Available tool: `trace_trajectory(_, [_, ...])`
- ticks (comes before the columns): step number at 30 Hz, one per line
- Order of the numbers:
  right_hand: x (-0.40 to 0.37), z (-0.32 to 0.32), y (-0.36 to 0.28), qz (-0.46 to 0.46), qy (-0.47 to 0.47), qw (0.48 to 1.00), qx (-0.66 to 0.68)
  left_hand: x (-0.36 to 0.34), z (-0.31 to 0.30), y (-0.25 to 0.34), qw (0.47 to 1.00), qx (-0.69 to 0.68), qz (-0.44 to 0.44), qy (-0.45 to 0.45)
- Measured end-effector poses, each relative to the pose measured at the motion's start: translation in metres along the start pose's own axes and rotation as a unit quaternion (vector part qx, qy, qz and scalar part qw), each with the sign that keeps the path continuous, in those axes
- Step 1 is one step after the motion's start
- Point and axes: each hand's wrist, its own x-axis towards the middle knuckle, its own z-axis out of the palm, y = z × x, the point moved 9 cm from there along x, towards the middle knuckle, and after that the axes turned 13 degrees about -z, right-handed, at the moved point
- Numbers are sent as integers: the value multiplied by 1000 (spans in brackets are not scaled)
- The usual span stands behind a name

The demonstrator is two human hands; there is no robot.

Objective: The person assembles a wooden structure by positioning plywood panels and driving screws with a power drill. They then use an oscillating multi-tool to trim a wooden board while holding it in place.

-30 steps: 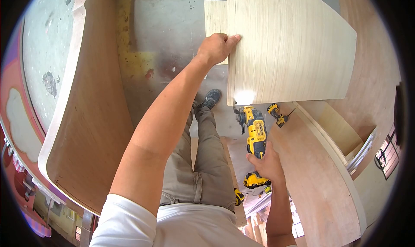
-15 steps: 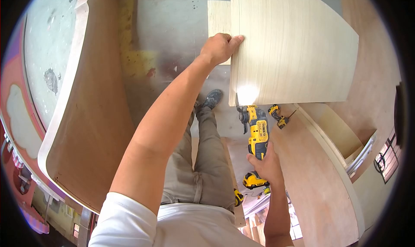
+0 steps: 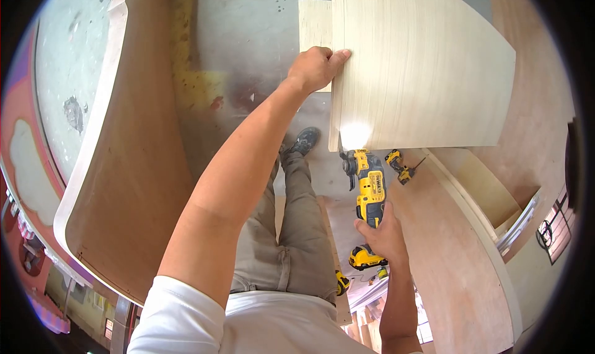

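A large pale wooden panel (image 3: 427, 69) with a curved far edge fills the upper right. My left hand (image 3: 317, 68) grips its left edge, thumb on top and fingers bent around the side. In my right hand (image 3: 384, 235) is a yellow and black oscillating multi-tool (image 3: 372, 190), held by its dark grip. The tool's head is at the panel's near left corner, where a bright light shines on the wood. Glare and the tool body hide the exact contact of the blade.
Right of the multi-tool lies a yellow drill (image 3: 400, 167) on a brown wooden surface (image 3: 446, 230). A smaller board (image 3: 315, 29) shows beyond my left hand. A tall curved wooden panel (image 3: 133, 143) stands at left. My shoe (image 3: 305, 141) is on the grey floor (image 3: 248, 19).
Almost nothing differs. Both hands keep their grip, and the tool head stays at the panel's near left corner.
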Motion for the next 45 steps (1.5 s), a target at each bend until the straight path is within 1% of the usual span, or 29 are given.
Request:
trace_trajectory(2, [0,0,-1,3,-1,1000,4,0,-1,-1,1000,-10,9,5])
trace_trajectory(5, [0,-3,2,-7,5,1000,1,4,3,-4,1000,-11,-9,-7])
trace_trajectory(8, [2,-2,-1,-12,4,1000,27,-2,-3,-1,1000,5,-13,5])
trace_trajectory(11, [4,-2,2,-4,-1,1000,-10,0,-1,0,1000,-3,-14,1])
trace_trajectory(14, [2,2,7,-1,6,999,32,-3,1,1,1000,-1,-21,-1])
trace_trajectory(17, [2,2,4,-9,10,999,31,-4,1,0,1000,-19,-7,-8])
trace_trajectory(20, [2,0,5,3,4,999,33,1,4,-3,1000,-20,-20,-5])
trace_trajectory(23, [4,0,3,0,0,999,34,-3,1,1,1000,-3,-5,1])
trace_trajectory(26, [3,-3,3,-6,11,1000,16,-3,4,3,1000,-7,-9,0])
trace_trajectory(29, [2,-1,4,0,15,999,44,-3,2,3,1000,2,-8,2])
trace_trajectory(32, [3,-1,3,7,8,999,36,-2,3,1,1000,1,-27,-5])
trace_trajectory(35, [3,-2,2,2,10,999,44,-4,3,1,1000,-5,-16,-10])
trace_trajectory(38, [4,-3,2,-7,10,1000,19,-5,2,2,1000,-3,-20,2])
trace_trajectory(45, [4,2,8,-2,19,999,51,-1,7,-1,1000,-7,-19,-9])
